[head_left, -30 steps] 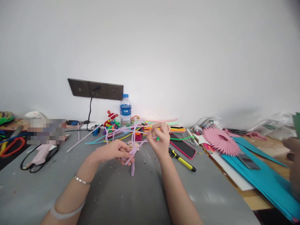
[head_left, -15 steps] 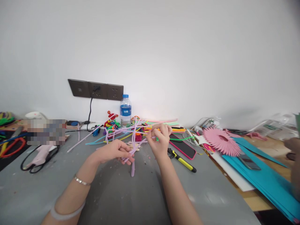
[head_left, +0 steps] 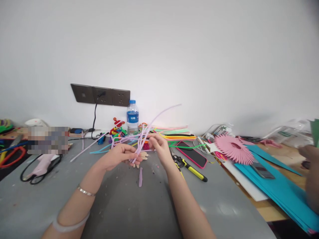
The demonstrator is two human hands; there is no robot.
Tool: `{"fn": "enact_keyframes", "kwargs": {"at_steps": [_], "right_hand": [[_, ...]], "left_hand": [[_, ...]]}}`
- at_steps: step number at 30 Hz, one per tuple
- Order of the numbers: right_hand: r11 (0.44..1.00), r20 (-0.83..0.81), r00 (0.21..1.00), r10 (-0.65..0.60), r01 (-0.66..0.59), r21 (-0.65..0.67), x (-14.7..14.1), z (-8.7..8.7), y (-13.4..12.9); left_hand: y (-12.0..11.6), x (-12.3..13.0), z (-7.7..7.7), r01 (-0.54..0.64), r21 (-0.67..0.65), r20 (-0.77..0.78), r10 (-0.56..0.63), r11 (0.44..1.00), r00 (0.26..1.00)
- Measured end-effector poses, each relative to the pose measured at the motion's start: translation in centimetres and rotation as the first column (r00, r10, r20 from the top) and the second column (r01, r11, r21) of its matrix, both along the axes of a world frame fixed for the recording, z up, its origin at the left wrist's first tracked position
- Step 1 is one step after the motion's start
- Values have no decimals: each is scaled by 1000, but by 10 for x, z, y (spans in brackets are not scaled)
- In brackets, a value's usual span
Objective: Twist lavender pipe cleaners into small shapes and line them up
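Observation:
My left hand (head_left: pixel 128 156) is closed around the lower ends of several lilac pipe cleaners (head_left: pixel 144 137). They fan upward, and one long strand arcs to the upper right against the wall. My right hand (head_left: pixel 160 147) is just right of the bundle, fingers half curled and apart, with nothing visible between them. A short lilac piece (head_left: pixel 140 177) lies on the grey table below my left hand. Pale thin pieces (head_left: pixel 144 155) show behind my left fingers.
Multicoloured pipe cleaners (head_left: pixel 178 136) and a water bottle (head_left: pixel 133 117) stand at the back. Right are yellow-handled pliers (head_left: pixel 195 173), a phone (head_left: pixel 193 156), a pink paper fan (head_left: pixel 233 149) and blue sheets (head_left: pixel 276 189). Another person's hand (head_left: pixel 310 156) is at the right edge; a pink glue gun (head_left: pixel 43 166) lies left.
My right hand has let go of a lilac strand, which now arcs up freely, and moved slightly left and down. My left hand has risen a little with the bundle, away from the short piece.

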State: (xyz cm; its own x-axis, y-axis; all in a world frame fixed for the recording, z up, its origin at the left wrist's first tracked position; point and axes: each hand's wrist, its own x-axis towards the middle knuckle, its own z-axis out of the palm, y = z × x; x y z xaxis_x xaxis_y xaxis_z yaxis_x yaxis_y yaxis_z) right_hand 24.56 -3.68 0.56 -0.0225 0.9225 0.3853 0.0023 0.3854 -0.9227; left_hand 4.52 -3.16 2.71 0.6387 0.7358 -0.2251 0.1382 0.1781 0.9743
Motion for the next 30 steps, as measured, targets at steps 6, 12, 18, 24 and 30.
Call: {"fn": "enact_keyframes", "kwargs": {"at_steps": [6,12,18,24,30], "right_hand": [[968,-137,962,238,-247,-50,-18,-3,-4],[973,-163,959,231,-230,25,-17,-5,-4],[974,-51,972,228,-228,10,-12,-3,-5],[974,10,974,226,-226,13,-8,-4,-5],[981,39,980,196,-196,7,-10,-4,-5]], "left_hand": [[1,0,-4,-27,-40,25,28,999,999],[0,1,-1,-62,-87,87,69,994,994],[-2,2,1,-62,-97,72,69,993,995],[-1,2,-1,-58,-80,50,62,995,997],[-1,1,-2,-38,-47,34,40,998,999]]}}
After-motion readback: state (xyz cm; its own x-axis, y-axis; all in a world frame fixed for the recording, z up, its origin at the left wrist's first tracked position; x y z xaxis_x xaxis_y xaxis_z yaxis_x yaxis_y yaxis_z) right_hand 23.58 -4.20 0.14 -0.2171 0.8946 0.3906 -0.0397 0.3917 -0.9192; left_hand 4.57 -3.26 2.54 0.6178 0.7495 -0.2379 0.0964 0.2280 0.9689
